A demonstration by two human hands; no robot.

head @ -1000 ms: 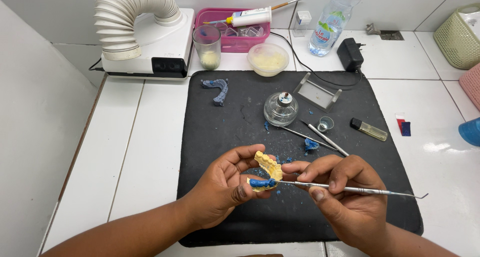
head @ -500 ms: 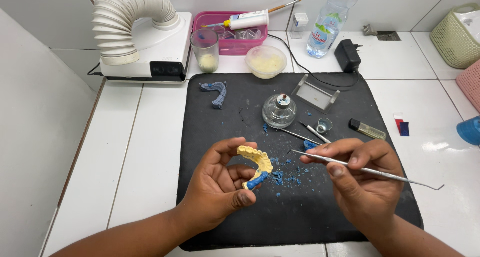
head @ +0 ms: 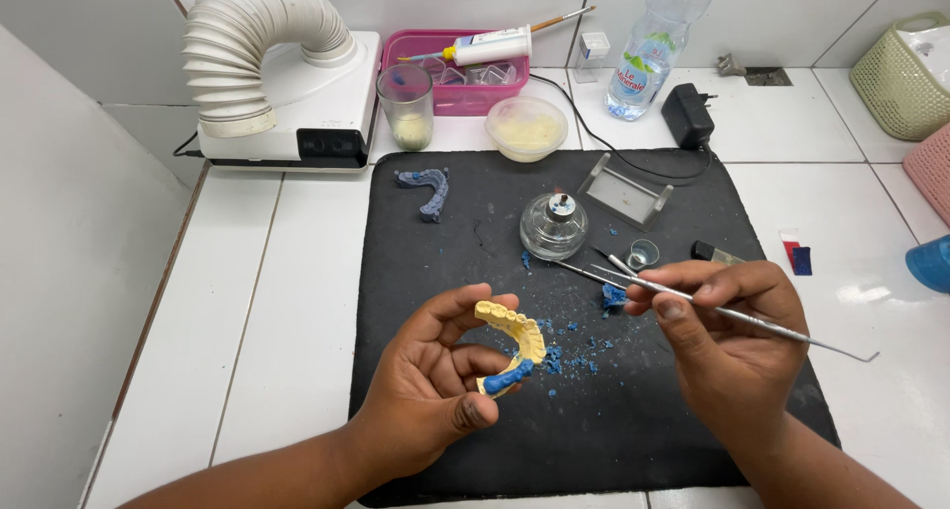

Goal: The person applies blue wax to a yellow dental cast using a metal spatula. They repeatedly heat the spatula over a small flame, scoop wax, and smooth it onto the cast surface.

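Left hand (head: pixel 430 385) pinching yellow dental cast (head: pixel 515 346), right hand (head: pixel 727 336) gripping metal instrument (head: pixel 752 319) beside it

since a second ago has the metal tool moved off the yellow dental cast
Yes. The metal tool in the right hand has lifted away from the yellow dental cast, up toward the glass burner.

Blue object (head: pixel 930 263) and pink basket (head: pixel 935 173), both cut off at right edge
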